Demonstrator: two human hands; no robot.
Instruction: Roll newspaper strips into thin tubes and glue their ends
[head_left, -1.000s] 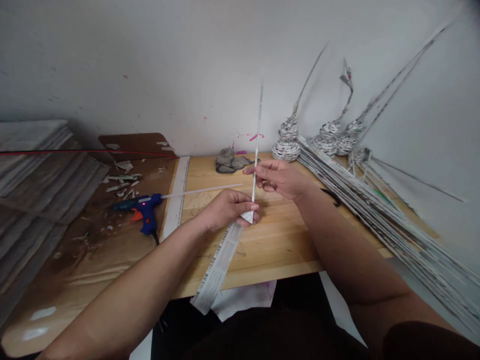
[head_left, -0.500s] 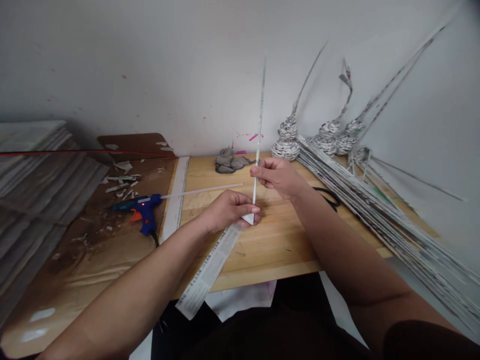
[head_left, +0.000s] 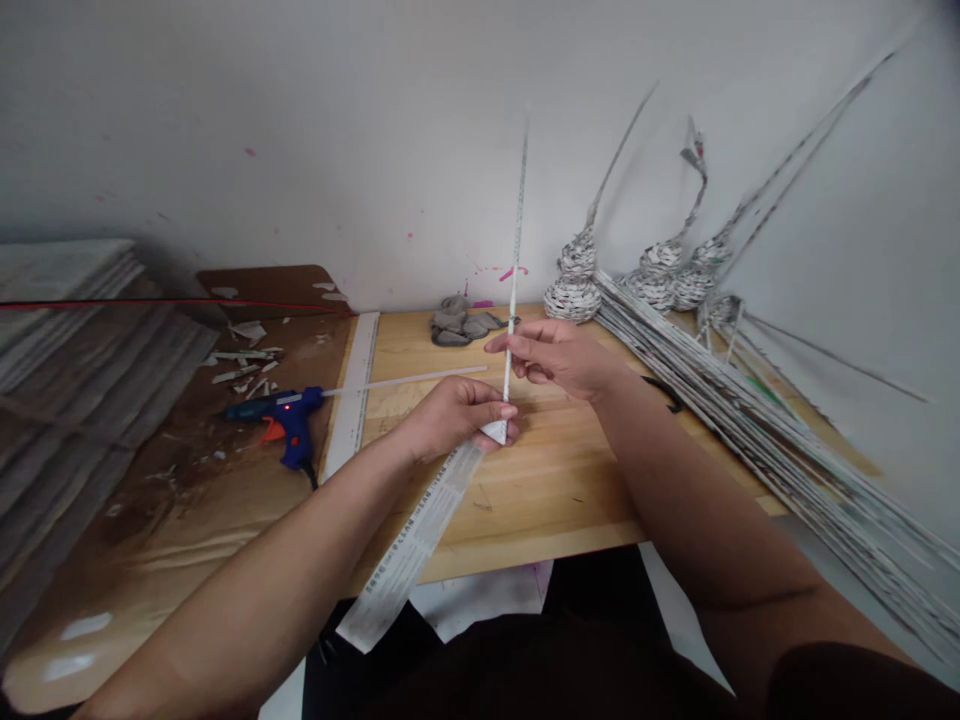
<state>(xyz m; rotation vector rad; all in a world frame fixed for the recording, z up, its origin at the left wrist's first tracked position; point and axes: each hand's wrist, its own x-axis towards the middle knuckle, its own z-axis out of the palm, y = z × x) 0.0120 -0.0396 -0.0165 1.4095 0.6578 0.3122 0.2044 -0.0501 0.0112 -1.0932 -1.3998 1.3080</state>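
A thin paper tube (head_left: pixel 519 220) stands nearly upright above the wooden board, its lower end running into a printed paper strip (head_left: pixel 416 540) that slants down over the board's front edge. My left hand (head_left: pixel 469 415) pinches the strip where it folds into the tube's bottom. Higher up, my right hand (head_left: pixel 551 355) has the tube between thumb and fingers, its index finger stretched out to the left behind it.
A blue glue gun (head_left: pixel 292 415) with a long glue stick lies left, near paper scraps and stacked paper (head_left: pixel 75 400). A grey cloth (head_left: pixel 461 322) is at the back. Woven paper gourd shapes (head_left: pixel 574 280) and a bundle of paper tubes (head_left: pixel 720 420) are right.
The tube has shifted slightly left, and the strip's lower end has moved down and left. My right index finger has extended to the left.
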